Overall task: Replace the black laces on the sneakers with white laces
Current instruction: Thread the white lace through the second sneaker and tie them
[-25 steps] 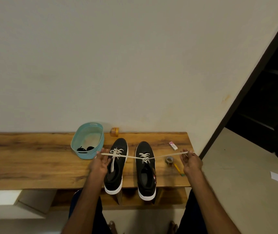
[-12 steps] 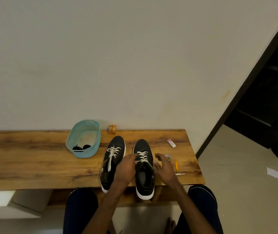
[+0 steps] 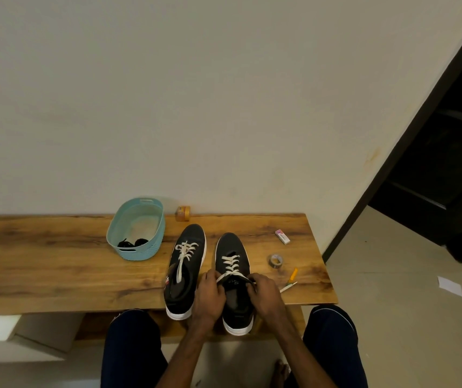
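Observation:
Two black sneakers with white soles stand side by side on the wooden bench (image 3: 56, 264), toes toward the wall. The left sneaker (image 3: 186, 271) carries a white lace (image 3: 182, 254) whose loose end hangs down into its opening. The right sneaker (image 3: 234, 281) has a white lace (image 3: 231, 266) threaded across its eyelets. My left hand (image 3: 210, 296) and my right hand (image 3: 264, 294) sit at either side of its top eyelets, each pinching an end of that lace. Black laces (image 3: 133, 243) lie in the teal basket (image 3: 137, 228).
A small orange tape roll (image 3: 182, 213) stands by the wall. Right of the sneakers lie an eraser (image 3: 282, 236), a grey tape roll (image 3: 276, 260) and an orange-handled tool (image 3: 290, 280). The bench's right edge meets open floor with a paper scrap (image 3: 449, 286); a dark doorway (image 3: 442, 169) stands beyond.
A second ago my hands were spread wide, pulling the lace ends taut to both sides. They have since come together at the right sneaker's tongue, and the lace is slack.

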{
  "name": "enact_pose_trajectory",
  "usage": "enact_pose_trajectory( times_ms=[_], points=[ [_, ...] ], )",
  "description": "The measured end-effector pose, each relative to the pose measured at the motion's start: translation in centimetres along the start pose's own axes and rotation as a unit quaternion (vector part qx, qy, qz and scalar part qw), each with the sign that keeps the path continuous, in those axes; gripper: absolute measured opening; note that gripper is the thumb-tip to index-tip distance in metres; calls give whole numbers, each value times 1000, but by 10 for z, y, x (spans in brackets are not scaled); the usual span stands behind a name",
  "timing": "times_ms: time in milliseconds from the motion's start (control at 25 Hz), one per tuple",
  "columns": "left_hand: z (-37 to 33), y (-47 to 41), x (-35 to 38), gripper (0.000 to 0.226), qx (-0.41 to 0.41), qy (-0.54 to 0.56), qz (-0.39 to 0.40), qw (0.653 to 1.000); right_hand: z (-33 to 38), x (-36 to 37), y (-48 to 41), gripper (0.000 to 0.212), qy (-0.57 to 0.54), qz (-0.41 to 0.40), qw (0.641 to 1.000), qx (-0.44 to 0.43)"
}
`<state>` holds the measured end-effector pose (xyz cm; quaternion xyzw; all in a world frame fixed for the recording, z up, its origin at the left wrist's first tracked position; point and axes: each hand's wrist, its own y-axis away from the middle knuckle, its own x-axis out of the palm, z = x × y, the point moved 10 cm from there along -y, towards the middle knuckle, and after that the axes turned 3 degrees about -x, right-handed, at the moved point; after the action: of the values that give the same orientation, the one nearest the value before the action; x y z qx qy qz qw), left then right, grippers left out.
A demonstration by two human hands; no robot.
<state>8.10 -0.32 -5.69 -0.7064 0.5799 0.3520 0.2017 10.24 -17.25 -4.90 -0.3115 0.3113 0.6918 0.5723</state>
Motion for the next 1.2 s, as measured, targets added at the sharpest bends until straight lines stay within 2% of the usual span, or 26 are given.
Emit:
enact_pose_trajectory(
  times_ms=[200, 440, 520, 600, 680, 800, 880, 920, 1040, 1120, 1160, 1200],
  points=[
    [6, 8, -4, 20, -24, 3, -5, 1000, 0, -2, 3, 20, 15, -13, 999, 25],
    [3, 3, -17, 17, -25, -37, 13, 999, 11, -24, -14, 21, 65, 30, 997, 19],
    [0, -1, -19, 18, -28, 6, 24, 999, 12, -24, -19, 24, -6, 82, 996, 33],
    [-6, -8, -24, 25, -19, 101, 33, 994, 17, -24, -18, 27, -170, 128, 976, 53],
    [-19, -14, -31, 25, 13, 202, 49, 978, 25, -26, -17, 27, -303, 124, 943, 63],
    [-32, -13, -29, 23, 1, 294, 71, 953, 38, -26, -17, 24, -398, 79, 913, 46],
    [-29, -12, -18, 29, -69, 390, 89, 914, 41, -18, -17, 24, -433, 58, 898, 52],
    [-24, -12, -13, 31, -108, 451, 92, 881, 36, -16, -17, 25, -443, 39, 893, 67],
    [4, -10, -1, 35, -234, 609, 69, 755, -2, -14, -16, 27, -468, -32, 869, 161],
    [21, -5, 8, 31, -288, 672, 49, 681, -28, -9, -11, 26, -536, -81, 810, 224],
    [24, -2, 13, 29, -302, 689, 41, 658, -36, -3, -8, 27, -580, -94, 769, 251],
    [26, -1, 15, 27, -305, 695, 34, 651, -40, 5, -4, 27, -622, -95, 728, 272]
  ],
)
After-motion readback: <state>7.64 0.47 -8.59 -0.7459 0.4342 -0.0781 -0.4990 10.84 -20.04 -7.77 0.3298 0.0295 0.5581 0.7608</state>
